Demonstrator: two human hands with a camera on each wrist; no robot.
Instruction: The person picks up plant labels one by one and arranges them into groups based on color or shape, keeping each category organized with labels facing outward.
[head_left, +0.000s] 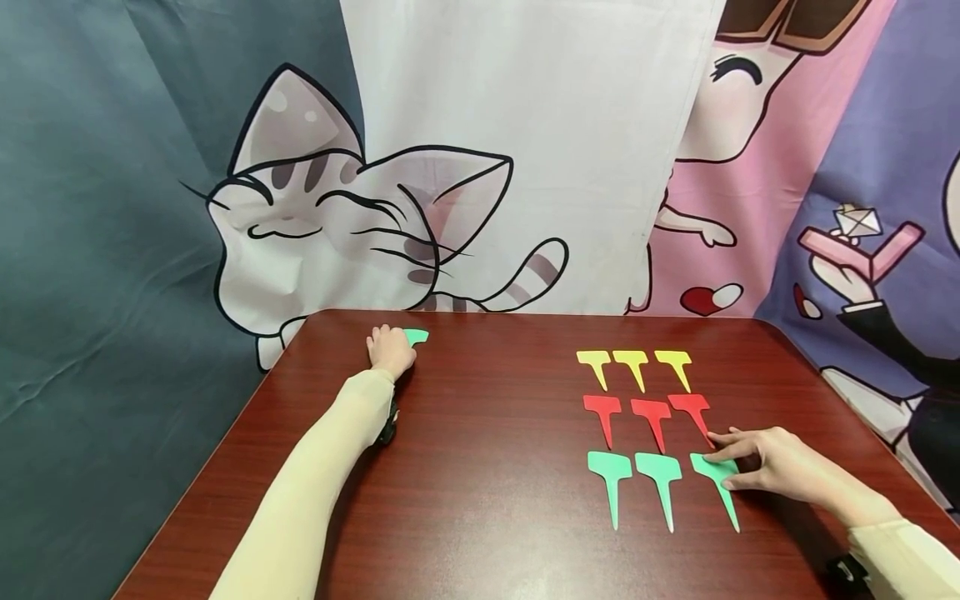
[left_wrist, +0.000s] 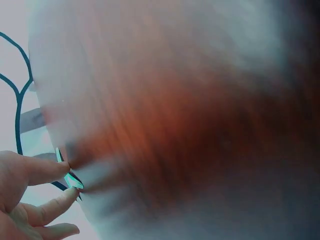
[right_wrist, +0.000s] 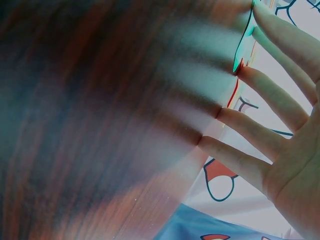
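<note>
At the far left of the table, my left hand [head_left: 391, 350] pinches a green T-shaped plant label [head_left: 417, 336] between thumb and finger. Most of that label is behind the hand. In the left wrist view the green label [left_wrist: 74, 181] shows edge-on at the fingertips. On the right, my right hand [head_left: 783, 468] reaches over another green T-shaped label [head_left: 708, 466], its fingertips touching the label and the tabletop. The right wrist view shows the fingers fairly straight and spread, with the green label [right_wrist: 243, 47] under some of them.
Left of the right hand lie two more green labels [head_left: 611, 467]. Behind them is a row of three red labels [head_left: 602, 407], then three yellow ones [head_left: 595, 359]. All lie flat on the dark red wooden table [head_left: 480, 467]. Cartoon-printed curtains [head_left: 540, 167] hang behind the far edge.
</note>
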